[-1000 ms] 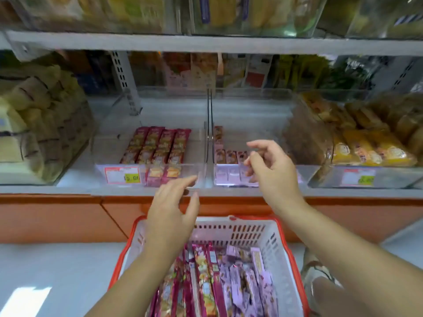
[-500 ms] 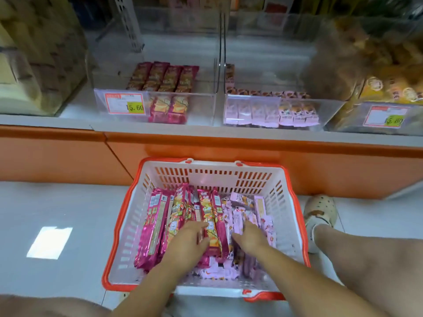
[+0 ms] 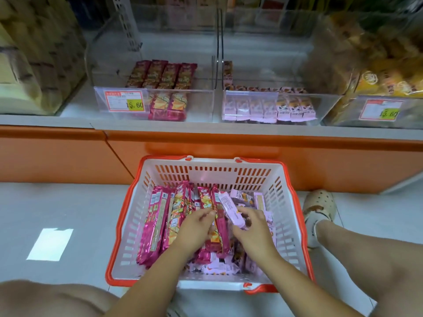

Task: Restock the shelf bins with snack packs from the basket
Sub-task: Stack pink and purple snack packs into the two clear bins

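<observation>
Inside the basket [image 3: 212,177], my right hand [image 3: 251,227] pinches a pale pink snack pack [image 3: 230,208] tilted above the pile. My left hand [image 3: 195,228] curls over the magenta packs [image 3: 155,225] beside it; I cannot tell whether it grips one.

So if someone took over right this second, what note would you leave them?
Left hand: seems to pinch a magenta pack in the basket.
Right hand: pinches a lilac pack, tilted up over the pile.
Bins: the left bin holds a few magenta packs, the right bin a front row of lilac ones; both are mostly unfilled.
To do: carry packs up to the matching bins; the basket holds many of both.
</observation>
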